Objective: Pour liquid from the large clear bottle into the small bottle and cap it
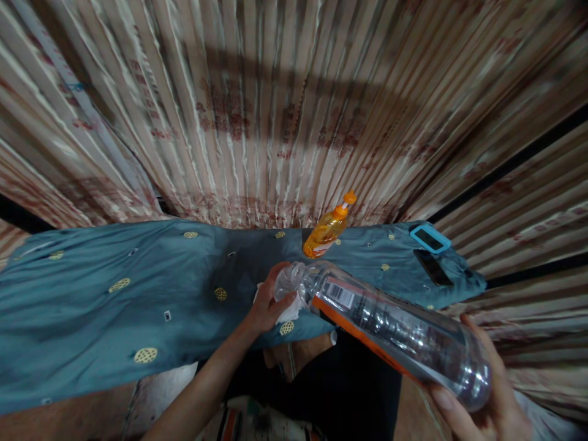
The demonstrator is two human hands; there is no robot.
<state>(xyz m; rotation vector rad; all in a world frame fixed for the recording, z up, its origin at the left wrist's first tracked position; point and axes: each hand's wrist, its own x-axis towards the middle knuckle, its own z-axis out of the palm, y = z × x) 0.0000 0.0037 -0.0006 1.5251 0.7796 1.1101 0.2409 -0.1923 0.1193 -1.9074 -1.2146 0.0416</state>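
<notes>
My right hand [482, 398] grips the base of a large clear plastic bottle [390, 327] with an orange-and-white label, held tilted with its neck pointing toward my left hand. Over the teal cloth-covered surface [114, 306], my left hand [269, 303] is closed around the bottle's neck, with a bit of white cloth or tissue [291, 312] under its fingers. A small bottle of orange liquid [328, 228] with an orange cap stands just beyond, near the curtain.
A striped beige-and-red curtain [285, 110] hangs behind the surface. On the far right of the teal cloth lie a light-blue cased device [429, 237] and a dark phone [432, 267]. My legs and the floor show below the surface's near edge.
</notes>
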